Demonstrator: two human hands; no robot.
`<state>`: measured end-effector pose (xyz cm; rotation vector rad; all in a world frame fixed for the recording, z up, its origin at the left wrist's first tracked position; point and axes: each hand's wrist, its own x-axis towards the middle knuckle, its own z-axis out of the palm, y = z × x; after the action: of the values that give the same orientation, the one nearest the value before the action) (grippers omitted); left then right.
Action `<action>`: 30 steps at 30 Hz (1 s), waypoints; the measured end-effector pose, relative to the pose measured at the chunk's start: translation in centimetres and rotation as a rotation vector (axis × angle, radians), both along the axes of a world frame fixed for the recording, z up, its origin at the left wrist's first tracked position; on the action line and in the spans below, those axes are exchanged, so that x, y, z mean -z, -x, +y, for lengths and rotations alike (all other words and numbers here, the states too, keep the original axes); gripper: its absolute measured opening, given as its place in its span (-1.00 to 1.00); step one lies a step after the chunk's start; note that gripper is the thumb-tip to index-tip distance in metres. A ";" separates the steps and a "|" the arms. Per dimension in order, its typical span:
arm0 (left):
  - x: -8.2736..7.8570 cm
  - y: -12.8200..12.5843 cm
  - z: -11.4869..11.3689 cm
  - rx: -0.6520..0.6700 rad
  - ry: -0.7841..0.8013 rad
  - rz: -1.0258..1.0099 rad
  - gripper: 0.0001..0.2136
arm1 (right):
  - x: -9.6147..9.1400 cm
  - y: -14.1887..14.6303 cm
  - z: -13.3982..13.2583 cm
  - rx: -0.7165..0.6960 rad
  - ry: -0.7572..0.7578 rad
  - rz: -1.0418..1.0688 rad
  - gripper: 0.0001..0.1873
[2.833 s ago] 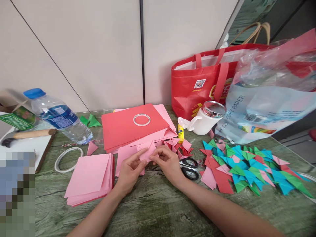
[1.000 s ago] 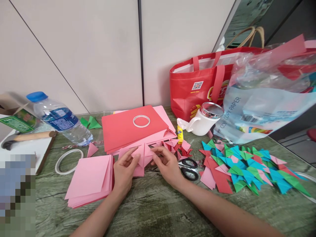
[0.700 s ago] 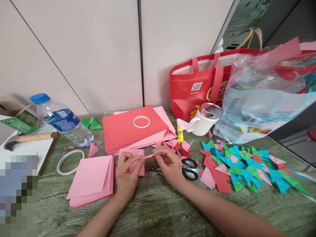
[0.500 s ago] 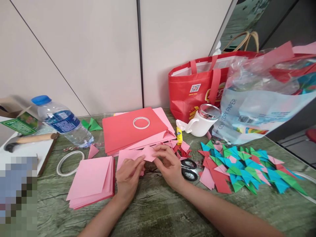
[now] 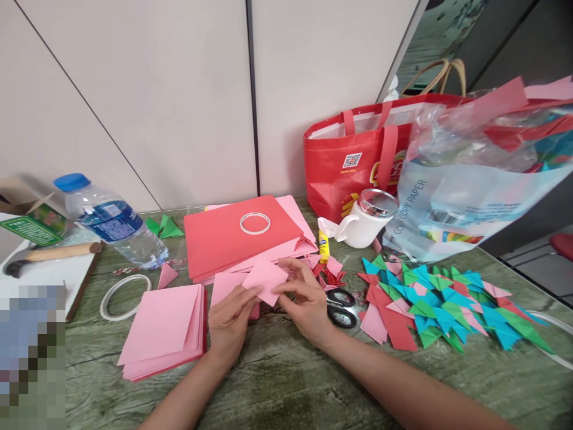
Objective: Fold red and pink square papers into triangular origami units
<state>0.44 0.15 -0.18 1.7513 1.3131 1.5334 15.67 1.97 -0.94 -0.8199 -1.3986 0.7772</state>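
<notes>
A small pink paper square [image 5: 267, 278], turned like a diamond, is held up between both hands over the table. My left hand [image 5: 230, 319] pinches its lower left edge with thumb and fingers. At its right corner my right hand [image 5: 305, 301] grips it between thumb and fingertips. Beneath and behind the hands lies more pink paper [image 5: 224, 285], partly covered. To the left sits a thick stack of pink sheets [image 5: 163, 319] with red ones at the bottom. Black-handled scissors [image 5: 342, 307] lie just right of my right hand, their blades hidden.
Red sheets [image 5: 215, 233] bear a tape roll [image 5: 255, 223]; another tape roll [image 5: 125, 297] lies left. Behind stand a water bottle [image 5: 116, 221], glue stick [image 5: 323, 246], white mug [image 5: 364, 224] and red bag [image 5: 331, 167]. Folded paper pieces [image 5: 447, 304] spread right, below a plastic paper bag [image 5: 470, 197].
The pink paper has been opened out or turned between the fingers, showing a larger diamond face. My left fingers have shifted from its top to its lower left edge.
</notes>
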 end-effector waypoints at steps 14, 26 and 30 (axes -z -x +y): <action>0.0 0.0 0.3 -0.078 0.106 -0.062 -0.90 | 0.0 0.3 0.3 -0.141 0.307 0.131 -0.94; 0.0 0.0 0.6 -0.042 0.159 -0.091 -0.90 | 0.1 0.2 0.4 -0.172 0.280 0.097 -0.90; -0.4 -0.1 0.6 -0.037 0.174 -0.123 -0.94 | 0.0 0.2 0.4 -0.153 0.278 0.076 -0.90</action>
<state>0.56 0.72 0.24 1.5104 1.3794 1.4737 15.48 2.35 -0.92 -0.8931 -1.3133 1.1286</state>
